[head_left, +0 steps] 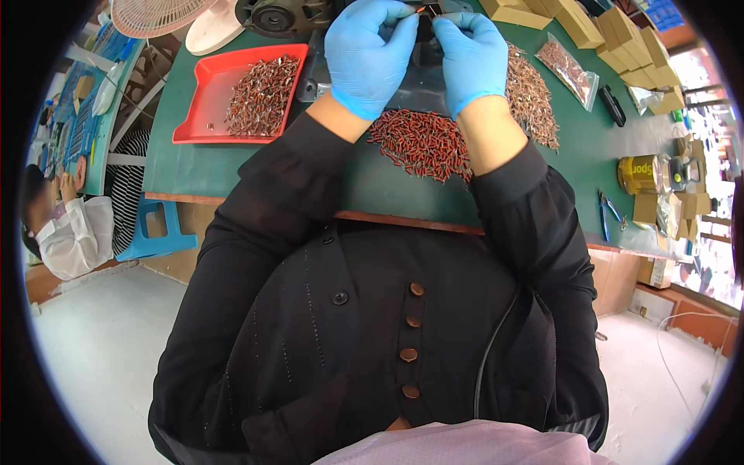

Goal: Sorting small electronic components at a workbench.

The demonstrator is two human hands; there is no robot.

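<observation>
Pinching together at the far edge of the green counter [201, 167], the left hand [366, 58] and right hand [471, 58], both in blue gloves, close their fingertips on one small red part [421, 9] held between them, just in front of a dark machine [283, 15]; the part is too small to tell more than its colour. Holding it up between both hands likely keeps it steady and close to the machine, a judgement only. Right below the wrists lies a loose heap of red parts [422, 143] on the counter, near enough to pick from without reaching. A second, paler pile [531, 97] spreads to the right of the right hand. To the left sits a red tray [194, 116] with a mound of brownish pieces [262, 97] in it, apart from the heaps, so the batches seem kept separate. Far right, a clear plastic bag [570, 70] of similar pieces lies flat, and beyond it a row of plain tan cardboard boxes [628, 43] runs along the edge. A round yellow tin [639, 174] stands at the right, with blue-handled pliers [608, 213] near it. A pink fan [151, 14] stands far left.
</observation>
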